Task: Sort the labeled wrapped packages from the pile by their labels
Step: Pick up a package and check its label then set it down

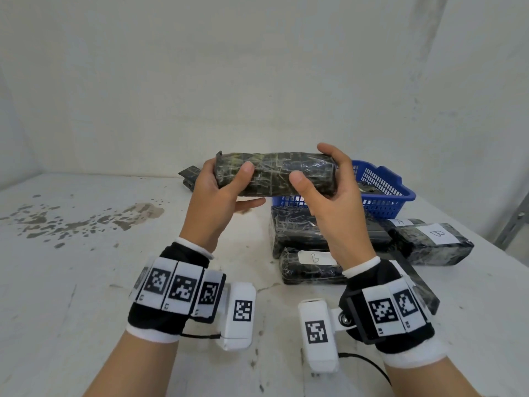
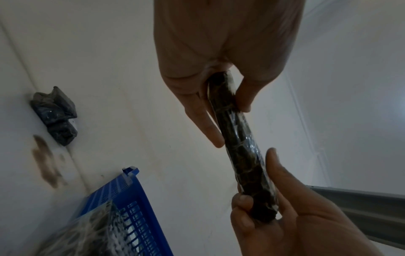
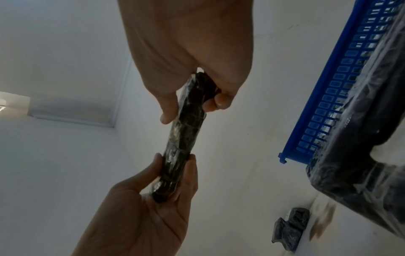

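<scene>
**A:** From the head view, where is the package?

**B:** The dark wrapped package (image 1: 274, 173) is held level in the air above the counter (image 1: 86, 267), towards its far edge. The left hand (image 1: 220, 196) grasps its left end, thumb on the near face and fingers underneath; the right hand (image 1: 329, 196) clasps the right end, thumb in front and fingers curled over the top. No label shows on the side facing the camera.

**A:** Any containers?

**B:** A blue basket (image 1: 383, 196) sits behind the right hand near the far right corner. Something dark lies inside, but most of it is hidden. Just in front of it is the pile of packages (image 1: 357, 242); one carries a label reading B (image 1: 439, 234), another label is hard to read.

**A:** Left wrist view?

**B:** The package (image 2: 241, 147) shows edge-on, thin, pinched between the left hand (image 2: 219, 69) at the top and the right hand (image 2: 285, 216) below. The basket (image 2: 122, 199) is cut off at the bottom edge. A small dark bundle (image 2: 56, 117) lies apart by the wall.

**A:** Right wrist view?

**B:** Again edge-on: package (image 3: 181, 136), right hand (image 3: 192, 60) gripping above, left hand (image 3: 149, 207) cupping below. The basket (image 3: 328, 104) wall is at the right, with blurred wrapped packages beside it.
</scene>
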